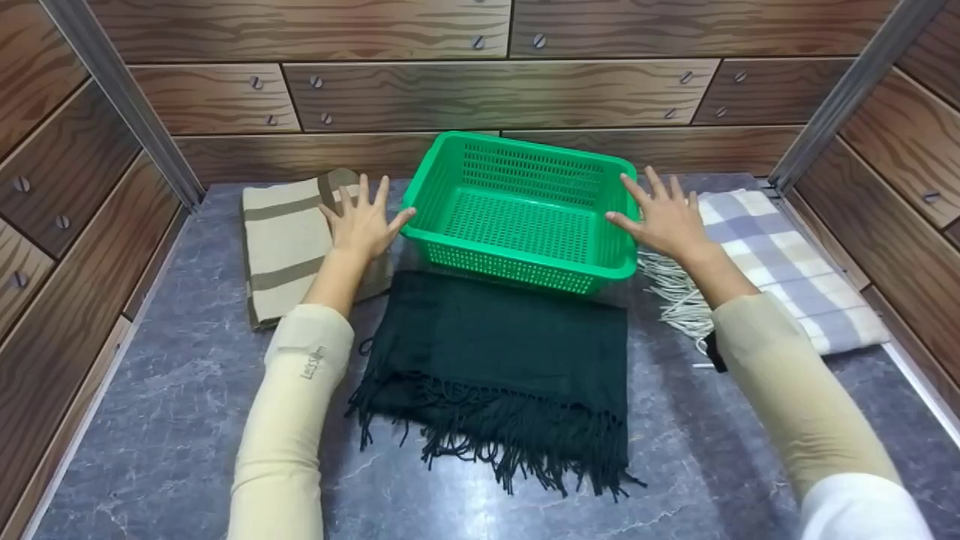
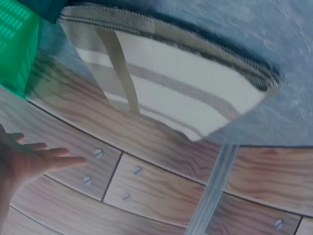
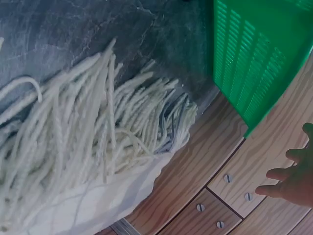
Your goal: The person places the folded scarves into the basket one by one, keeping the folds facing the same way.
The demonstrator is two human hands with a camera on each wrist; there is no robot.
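A green plastic basket (image 1: 517,225) with slotted walls stands at the back middle, nothing inside it. My left hand (image 1: 364,225), fingers spread, is at its left side, the thumb close to the rim. On the other side my right hand (image 1: 664,217) has its fingers spread too, thumb and index finger overlapping the right rim in the head view. In front of the basket lies a folded black fringed scarf (image 1: 510,337). A folded beige and brown striped cloth (image 1: 289,240) lies beneath the left arm. Near the right arm is a folded white and lavender checked scarf (image 1: 787,262) with a pale fringe (image 3: 98,117).
Wood-patterned panels (image 1: 480,94) close off the back and both sides. Metal posts (image 1: 120,97) rise at the two back corners. The surface is grey and marble-patterned (image 1: 165,390). A small black item (image 1: 715,352) shows beside the right sleeve.
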